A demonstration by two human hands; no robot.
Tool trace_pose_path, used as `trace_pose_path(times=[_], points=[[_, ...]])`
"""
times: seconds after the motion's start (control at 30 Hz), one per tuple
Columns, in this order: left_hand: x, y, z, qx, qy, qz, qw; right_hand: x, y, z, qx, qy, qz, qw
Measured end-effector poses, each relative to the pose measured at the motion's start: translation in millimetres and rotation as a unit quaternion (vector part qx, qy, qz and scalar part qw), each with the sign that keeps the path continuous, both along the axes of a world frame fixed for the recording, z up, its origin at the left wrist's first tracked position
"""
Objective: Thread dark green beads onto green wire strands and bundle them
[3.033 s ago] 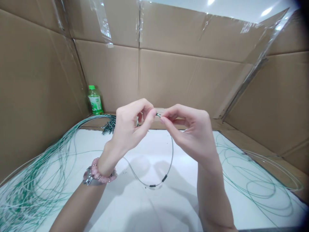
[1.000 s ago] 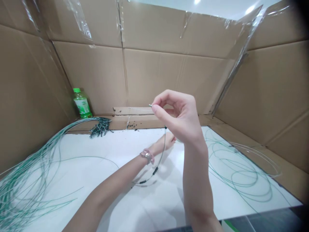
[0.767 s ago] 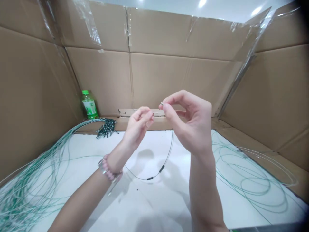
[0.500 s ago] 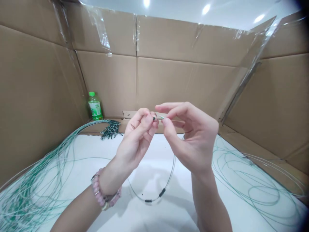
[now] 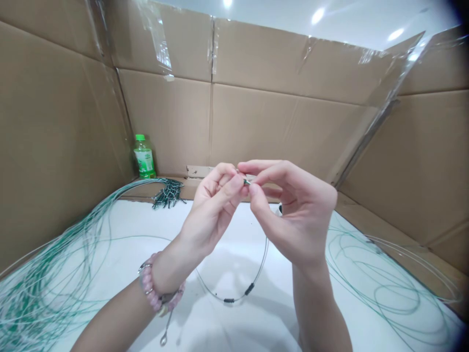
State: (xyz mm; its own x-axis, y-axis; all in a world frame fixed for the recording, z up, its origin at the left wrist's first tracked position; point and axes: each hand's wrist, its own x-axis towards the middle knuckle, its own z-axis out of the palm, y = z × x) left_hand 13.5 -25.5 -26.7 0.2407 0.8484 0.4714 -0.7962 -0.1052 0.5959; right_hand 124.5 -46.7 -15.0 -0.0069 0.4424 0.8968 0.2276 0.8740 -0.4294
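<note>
My left hand (image 5: 214, 212) is closed, thumb against fingertips, on a small dark green piece (image 5: 245, 182) whose tip sticks out toward the right. Facing it, my right hand (image 5: 295, 212) pinches a thin pale cord end (image 5: 249, 183) between thumb and index finger. The fingertips of both hands nearly meet, and they partly hide where cord and piece come together. Below my hands a thin cord loop (image 5: 264, 259) curves over the white table; it carries two black coiled sections (image 5: 249, 289). A pink bead bracelet (image 5: 148, 283) circles my left wrist.
Green and white cords (image 5: 62, 274) lie in a thick bundle at left, their dark ends (image 5: 168, 193) gathered at the back. Loose green cord coils (image 5: 388, 283) spread at right. A green-capped bottle (image 5: 144, 159) stands back left. Cardboard walls (image 5: 286, 112) enclose the white table (image 5: 135, 220).
My left hand has shifted slightly right, bringing the dark green piece up against my right fingertips. The gap between the hands has closed. The camera view has shifted a little.
</note>
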Motion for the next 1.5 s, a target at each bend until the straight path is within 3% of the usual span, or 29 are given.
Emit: trace_pose_path(times=[0.2,0.47,0.63,0.93,1.17,1.5], points=[[1,3,-4.1,0.041,0.017,0.033,0.998,1,2,0.3,0.023,-0.025,-0.036,0.999],[-2,8,-10.4,0.109,0.071,0.194,0.972,5,2,0.7,0.080,-0.093,-0.104,0.987],[-2,10,-11.3,0.111,0.084,0.182,0.973,7,3,2.5,0.096,-0.117,-0.120,0.981],[-3,10,-10.5,0.111,0.089,0.170,0.975,9,4,2.9,0.057,-0.100,-0.095,0.989],[-3,8,-5.3,0.045,0.044,0.079,0.995,10,3,1.9,0.005,-0.073,-0.047,0.996],[1,3,-2.6,-0.001,0.029,0.081,0.996,5,4,-1.1,0.014,-0.070,-0.059,0.996]])
